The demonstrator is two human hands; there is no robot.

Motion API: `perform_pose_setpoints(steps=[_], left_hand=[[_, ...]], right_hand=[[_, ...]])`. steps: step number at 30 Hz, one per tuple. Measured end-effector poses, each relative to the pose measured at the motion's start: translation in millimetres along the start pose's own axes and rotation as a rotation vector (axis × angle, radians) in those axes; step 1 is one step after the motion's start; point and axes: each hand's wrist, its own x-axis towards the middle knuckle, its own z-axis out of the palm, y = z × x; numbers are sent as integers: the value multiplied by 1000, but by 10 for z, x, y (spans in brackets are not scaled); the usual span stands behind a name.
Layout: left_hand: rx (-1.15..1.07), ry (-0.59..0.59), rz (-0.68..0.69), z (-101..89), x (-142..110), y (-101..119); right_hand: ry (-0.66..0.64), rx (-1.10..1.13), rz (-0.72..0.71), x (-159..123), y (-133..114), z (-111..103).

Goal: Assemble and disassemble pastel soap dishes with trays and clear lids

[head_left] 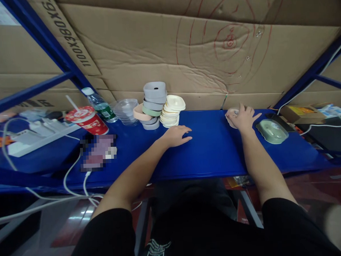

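Observation:
My left hand (178, 136) hovers just over or rests on the blue table, its fingers loosely stretched and nothing in them. It is nearest to a stack of cream soap-dish-like trays (171, 113). Behind that stands an uneven pile of grey, green and peach rounded boxes (154, 106), with nested clear plastic covers (127, 111) to its left. My right hand (243, 119) lies over a flat beige-pink piece (232, 117), fingers spread, partly hiding it; whether it grips the piece's edge is unclear. To its right sits a pale green dish under clear plastic (272, 132).
At left are a red drink cup (87, 119) with a straw, a water bottle (101, 105), a blurred-out phone-like object (100, 151) with white cables and a power strip (42, 134). A cardboard wall (145, 43) closes the back. Blue posts and an open carton (302, 114) stand at right.

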Motion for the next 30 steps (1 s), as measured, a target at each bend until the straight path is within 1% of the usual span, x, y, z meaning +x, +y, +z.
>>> perform_pose_setpoints(steps=[3, 5, 7, 10, 11, 12, 14, 17, 19, 21, 23, 24, 25, 26, 29, 30], left_hand=[[-8, -22, -31, -28, -13, -9], [-12, -40, -43, -43, -19, -18], [-20, -40, -49, -52, -26, -32], [-41, 7, -66, -57, -41, -52], [-49, 33, -72, -58, -45, -56], [-57, 59, -75, -61, -50, -57], [-75, 111, -66, -72, -56, -47], [-87, 197, 4, -101, -56, 3], [-79, 288, 73, -118, -52, 44], [-61, 385, 133, -129, -54, 59], [-42, 454, 154, -147, -73, 18], [-32, 494, 133, -169, -91, -28], [-22, 558, 79, -204, -115, -88], [-15, 651, -6, -256, -145, -159], [-22, 1082, -405, -521, -268, -382], [-42, 1189, -507, -638, -320, -445]], right_hand=[[-200, 55, -29, -28, -37, 7], [-303, 110, -111, -42, -73, 34], [-363, 199, -287, -87, -163, 50], [-465, 413, -631, -254, -408, 10], [-495, 481, -726, -331, -505, -24], [-514, 547, -786, -412, -599, -65], [-525, 650, -842, -562, -763, -161], [-517, 809, -871, -719, -912, -298], [-564, 936, -859, -784, -959, -362], [-653, 1055, -832, -832, -988, -404], [-707, 1141, -797, -864, -1006, -433], [-699, 1160, -776, -869, -1009, -443], [-669, 1162, -754, -866, -1007, -447], [-624, 1144, -730, -853, -998, -444], [-485, 1032, -668, -766, -932, -369], [-453, 999, -652, -730, -903, -321]])
